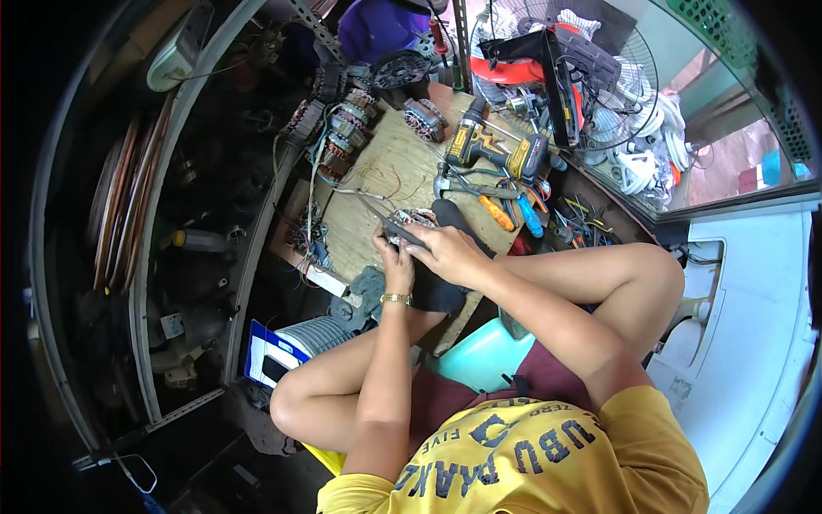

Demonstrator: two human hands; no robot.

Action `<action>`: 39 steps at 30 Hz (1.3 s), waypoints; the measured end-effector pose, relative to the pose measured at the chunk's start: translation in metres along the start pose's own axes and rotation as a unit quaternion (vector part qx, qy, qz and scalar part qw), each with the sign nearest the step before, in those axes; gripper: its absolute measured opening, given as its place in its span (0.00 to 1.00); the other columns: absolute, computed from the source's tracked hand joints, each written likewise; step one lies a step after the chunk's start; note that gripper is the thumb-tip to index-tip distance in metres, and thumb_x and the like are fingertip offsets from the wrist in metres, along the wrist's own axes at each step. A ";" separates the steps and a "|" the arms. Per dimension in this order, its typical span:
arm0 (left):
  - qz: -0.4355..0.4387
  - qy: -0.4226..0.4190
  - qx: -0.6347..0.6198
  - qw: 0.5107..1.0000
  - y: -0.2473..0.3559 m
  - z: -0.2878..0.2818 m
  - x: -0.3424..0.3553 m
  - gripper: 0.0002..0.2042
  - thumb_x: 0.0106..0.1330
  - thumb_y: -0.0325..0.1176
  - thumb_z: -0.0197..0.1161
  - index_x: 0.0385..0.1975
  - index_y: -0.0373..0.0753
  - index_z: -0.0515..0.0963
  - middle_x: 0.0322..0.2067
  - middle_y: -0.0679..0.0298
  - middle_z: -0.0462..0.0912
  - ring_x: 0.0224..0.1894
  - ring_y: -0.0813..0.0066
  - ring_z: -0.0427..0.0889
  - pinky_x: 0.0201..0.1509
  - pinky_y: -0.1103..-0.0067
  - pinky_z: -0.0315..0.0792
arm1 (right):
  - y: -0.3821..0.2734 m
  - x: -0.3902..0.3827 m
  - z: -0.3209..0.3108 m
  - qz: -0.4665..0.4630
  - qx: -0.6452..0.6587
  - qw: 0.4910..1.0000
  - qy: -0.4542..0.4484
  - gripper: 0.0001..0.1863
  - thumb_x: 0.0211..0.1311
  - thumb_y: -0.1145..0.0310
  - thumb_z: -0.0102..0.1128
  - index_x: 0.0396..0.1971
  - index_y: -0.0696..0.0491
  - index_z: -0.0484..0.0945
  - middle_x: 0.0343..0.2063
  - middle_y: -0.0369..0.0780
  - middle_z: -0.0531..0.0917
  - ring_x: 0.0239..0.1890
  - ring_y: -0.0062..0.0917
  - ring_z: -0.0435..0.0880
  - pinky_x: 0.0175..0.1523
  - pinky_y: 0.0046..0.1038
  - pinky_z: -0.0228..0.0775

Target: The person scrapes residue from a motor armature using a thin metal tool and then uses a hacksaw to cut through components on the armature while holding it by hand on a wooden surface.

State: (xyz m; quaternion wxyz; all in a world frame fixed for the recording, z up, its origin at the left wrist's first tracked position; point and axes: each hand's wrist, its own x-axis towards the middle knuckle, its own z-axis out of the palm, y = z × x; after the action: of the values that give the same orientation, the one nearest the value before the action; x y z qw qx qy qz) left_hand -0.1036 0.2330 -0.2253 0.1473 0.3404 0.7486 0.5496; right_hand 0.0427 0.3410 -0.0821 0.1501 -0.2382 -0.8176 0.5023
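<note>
On the wooden board (351,231) between my knees lies a small motor stator (416,219) with reddish windings. My left hand (396,259) is closed at its near side, its fingers partly hidden, with a gold-coloured watch or bracelet on the wrist. My right hand (452,255) reaches across from the right, fingers closed on a long dark grey tool (377,212) that slants over the stator toward the far left. The tool's exact kind does not show. Thin loose wires (396,184) lie beyond it.
A yellow-and-black cordless drill (488,147), orange-handled pliers (497,214) and a blue-handled tool (529,218) lie to the right. More stators (347,128) line the board's far left. A fan cage (612,86) stands far right, a metal shelf (150,283) left.
</note>
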 end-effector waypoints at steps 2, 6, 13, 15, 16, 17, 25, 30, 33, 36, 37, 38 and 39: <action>-0.052 -0.073 -0.042 0.995 0.013 0.011 0.001 0.29 0.73 0.30 0.60 0.68 0.32 0.55 0.63 0.48 0.64 0.67 0.58 0.65 0.72 0.68 0.59 | -0.004 0.001 -0.006 0.026 0.014 0.999 0.032 0.22 0.70 0.55 0.58 0.57 0.51 0.79 0.44 0.55 0.85 0.48 0.52 0.84 0.51 0.45 0.77; -0.028 -0.051 -0.083 0.995 0.026 0.013 0.001 0.38 0.63 0.30 0.71 0.68 0.30 0.54 0.62 0.49 0.63 0.64 0.59 0.67 0.71 0.69 0.61 | 0.019 0.017 -0.007 0.058 0.069 0.995 0.031 0.24 0.70 0.51 0.59 0.56 0.53 0.80 0.40 0.56 0.85 0.46 0.52 0.85 0.50 0.43 0.76; 0.046 -0.021 0.055 0.997 0.051 0.004 -0.008 0.38 0.52 0.25 0.72 0.63 0.30 0.59 0.57 0.46 0.64 0.65 0.48 0.64 0.72 0.64 0.59 | -0.016 0.025 -0.004 0.118 0.091 0.989 -0.011 0.29 0.69 0.48 0.59 0.59 0.56 0.78 0.51 0.56 0.83 0.55 0.49 0.83 0.59 0.38 0.74; 0.094 0.015 0.089 0.992 0.054 0.007 -0.019 0.37 0.52 0.24 0.72 0.63 0.31 0.59 0.58 0.45 0.64 0.65 0.45 0.63 0.72 0.60 0.59 | -0.031 0.028 -0.008 0.112 0.083 0.990 -0.024 0.29 0.70 0.48 0.59 0.59 0.56 0.78 0.50 0.55 0.84 0.54 0.48 0.83 0.59 0.38 0.75; 0.106 0.024 0.105 0.988 0.060 0.014 -0.021 0.37 0.51 0.25 0.73 0.62 0.31 0.60 0.59 0.45 0.64 0.65 0.44 0.63 0.72 0.59 0.59 | -0.032 0.027 -0.014 0.114 0.070 0.991 -0.029 0.28 0.70 0.48 0.58 0.58 0.56 0.79 0.50 0.55 0.84 0.54 0.48 0.84 0.58 0.37 0.75; 0.109 0.023 0.098 0.989 0.065 0.021 -0.022 0.37 0.51 0.25 0.73 0.62 0.31 0.60 0.59 0.45 0.64 0.65 0.44 0.63 0.72 0.59 0.59 | -0.042 0.022 -0.025 0.136 0.070 0.988 -0.004 0.28 0.70 0.48 0.58 0.57 0.55 0.79 0.50 0.55 0.84 0.54 0.46 0.84 0.60 0.37 0.73; 0.060 0.021 0.014 0.998 0.058 0.003 -0.014 0.35 0.48 0.34 0.81 0.52 0.32 0.67 0.53 0.49 0.66 0.57 0.50 0.70 0.64 0.63 0.67 | -0.031 -0.027 -0.082 0.168 0.330 0.929 -0.005 0.19 0.79 0.53 0.47 0.57 0.50 0.71 0.21 0.33 0.72 0.12 0.13 0.66 0.16 0.19 0.60; 0.046 -0.075 0.072 0.994 0.048 -0.018 0.017 0.26 0.54 0.42 0.80 0.41 0.33 0.72 0.46 0.55 0.73 0.52 0.60 0.75 0.56 0.67 0.72 | -0.006 -0.078 -0.075 0.102 0.421 0.895 0.108 0.16 0.76 0.58 0.57 0.54 0.51 0.72 0.21 0.32 0.72 0.14 0.13 0.66 0.19 0.17 0.59; -0.060 -0.133 0.097 0.985 0.051 -0.024 0.036 0.30 0.55 0.49 0.79 0.43 0.32 0.71 0.44 0.51 0.75 0.50 0.56 0.75 0.58 0.66 0.69 | 0.004 -0.101 -0.075 0.105 0.407 0.897 0.134 0.16 0.73 0.63 0.61 0.52 0.54 0.71 0.22 0.32 0.71 0.14 0.12 0.66 0.19 0.18 0.59; -0.014 -0.028 0.198 0.980 0.060 -0.026 0.046 0.35 0.53 0.52 0.80 0.46 0.30 0.70 0.44 0.47 0.75 0.51 0.52 0.75 0.58 0.65 0.69 | -0.004 -0.116 -0.073 0.105 0.380 0.908 0.139 0.13 0.73 0.66 0.61 0.49 0.56 0.71 0.23 0.30 0.71 0.15 0.11 0.67 0.21 0.18 0.60; -0.057 -0.039 0.192 0.979 0.069 -0.019 0.048 0.44 0.48 0.53 0.82 0.55 0.28 0.67 0.51 0.41 0.72 0.55 0.46 0.73 0.61 0.62 0.68 | -0.003 -0.122 -0.077 0.094 0.366 0.914 0.145 0.13 0.73 0.66 0.60 0.49 0.55 0.72 0.23 0.30 0.71 0.16 0.11 0.67 0.21 0.17 0.61; -0.055 -0.049 0.188 0.979 0.083 -0.006 0.044 0.44 0.48 0.53 0.82 0.55 0.28 0.67 0.51 0.41 0.72 0.55 0.46 0.73 0.61 0.62 0.68 | 0.002 -0.129 -0.081 0.086 0.350 0.920 0.154 0.12 0.74 0.66 0.60 0.49 0.55 0.72 0.24 0.30 0.72 0.17 0.11 0.68 0.22 0.17 0.61; -0.024 -0.051 0.212 0.976 0.097 0.008 0.035 0.48 0.46 0.54 0.82 0.59 0.28 0.64 0.55 0.39 0.68 0.58 0.43 0.71 0.64 0.61 0.67 | 0.009 -0.138 -0.086 0.089 0.338 0.924 0.155 0.11 0.74 0.66 0.59 0.50 0.54 0.73 0.25 0.29 0.72 0.22 0.10 0.69 0.27 0.16 0.65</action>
State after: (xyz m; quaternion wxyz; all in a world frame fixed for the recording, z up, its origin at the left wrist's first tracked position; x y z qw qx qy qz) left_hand -0.0905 0.2782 -0.1329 0.1225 0.3733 0.8475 0.3569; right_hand 0.2025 0.3346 -0.0525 0.3009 -0.3200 -0.5408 0.7174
